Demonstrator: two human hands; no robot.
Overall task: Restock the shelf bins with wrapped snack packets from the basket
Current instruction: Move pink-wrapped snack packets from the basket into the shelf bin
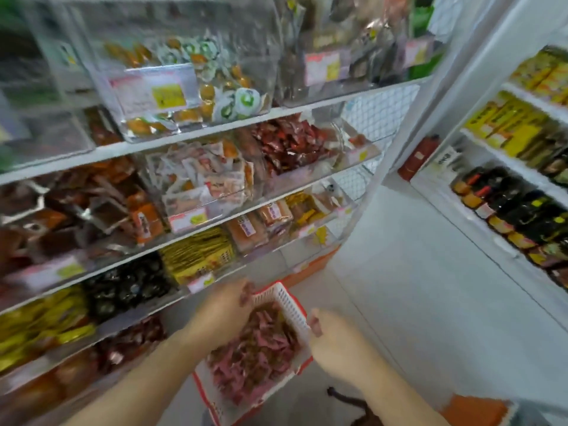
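While packets (255, 355) fill the basket (289, 298), left hand (226, 305) pinching some, right hand (333, 339) clenched beside.

One basket (289, 299) holds a heap of pink-brown packets (255, 355), too many and too blurred to count. Two hands: left (227, 305), right (335, 345). Two shelf units: left (196, 133) with five boards visible, right (522, 167). One red extinguisher (419, 156).

Nothing legible anywhere, price tags (159, 93) on the clear bins (92, 56) show only pink and yellow blurs, print on the packets (212, 176) and the boxes (510, 124) too smeared to read
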